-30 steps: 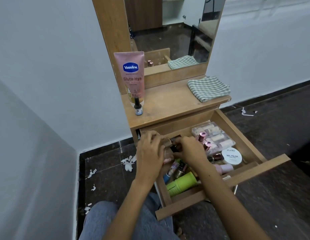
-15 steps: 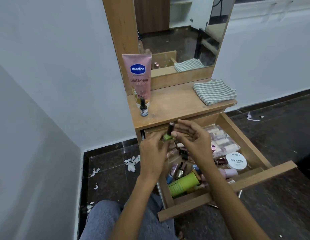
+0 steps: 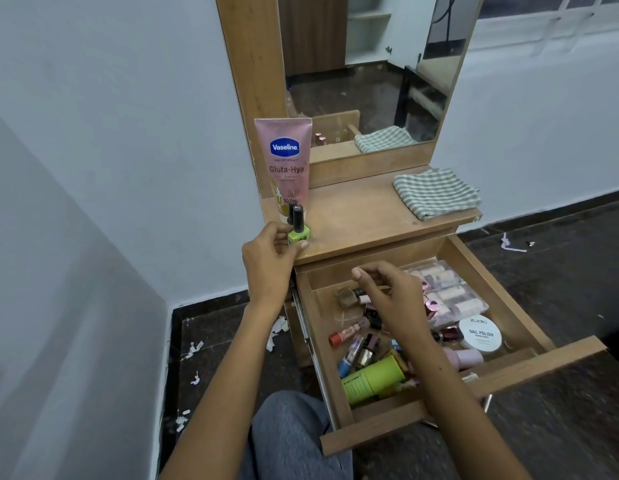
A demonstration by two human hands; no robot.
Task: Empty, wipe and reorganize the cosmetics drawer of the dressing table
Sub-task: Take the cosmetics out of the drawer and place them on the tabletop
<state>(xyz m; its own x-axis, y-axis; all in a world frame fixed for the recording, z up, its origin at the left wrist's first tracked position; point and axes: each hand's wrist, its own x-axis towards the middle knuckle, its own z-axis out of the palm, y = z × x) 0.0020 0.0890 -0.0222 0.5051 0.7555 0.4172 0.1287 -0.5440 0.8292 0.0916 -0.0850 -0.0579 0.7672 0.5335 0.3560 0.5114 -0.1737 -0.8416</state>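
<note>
A pink tube reading "Vaseline" and "Gluta-Hya" stands on the dressing table top, beside a folded checked cloth. The left hand pinches a green nail polish bottle standing upright at the top's front left edge, just before the tube. The right hand hovers over the open drawer, fingers loosely curled, holding nothing. Inside lie loose polish bottles, a green cylinder, and a white jar marked "zudio NAIL POLISH".
</note>
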